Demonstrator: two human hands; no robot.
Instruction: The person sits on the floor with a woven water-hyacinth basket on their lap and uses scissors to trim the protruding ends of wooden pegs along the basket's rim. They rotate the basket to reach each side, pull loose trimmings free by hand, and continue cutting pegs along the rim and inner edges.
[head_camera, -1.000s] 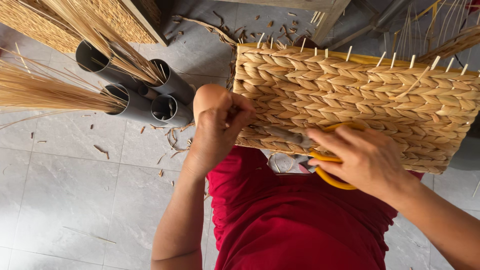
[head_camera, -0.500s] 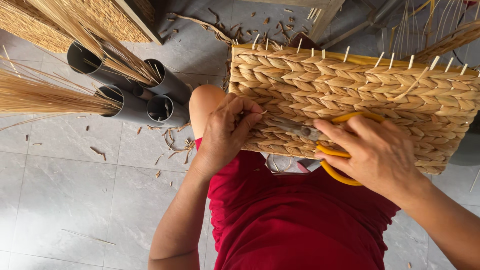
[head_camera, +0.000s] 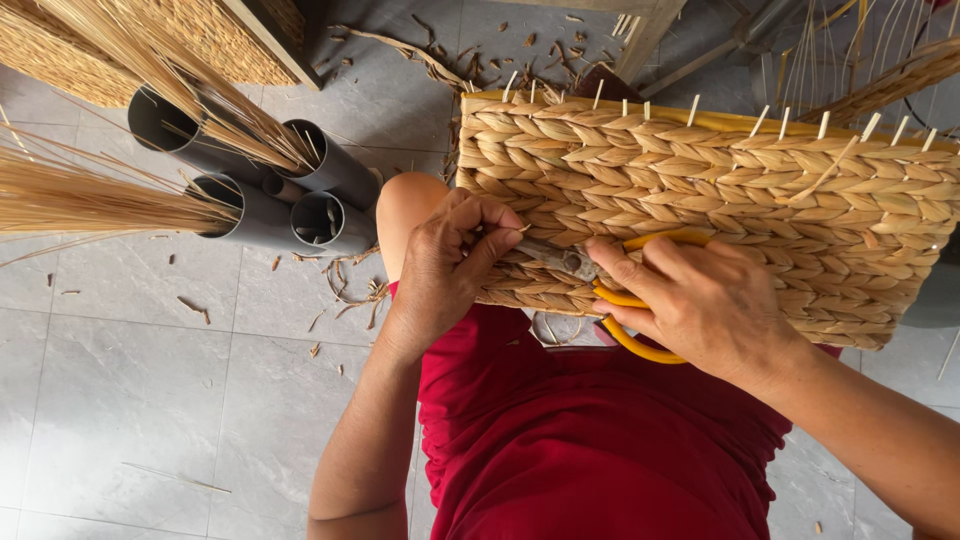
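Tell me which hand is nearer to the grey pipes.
Left. The left hand pinches a strand on the woven basket, just right of the grey pipes. The right hand, holding yellow scissors, is farther off.

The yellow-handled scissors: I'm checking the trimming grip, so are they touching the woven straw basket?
Touching. The head view shows the yellow-handled scissors in the right hand, blades lying flat against the woven straw basket.

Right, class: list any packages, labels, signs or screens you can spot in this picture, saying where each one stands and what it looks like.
None in view: only the woven basket, yellow-handled scissors, grey tubes holding straw, and a tiled floor.
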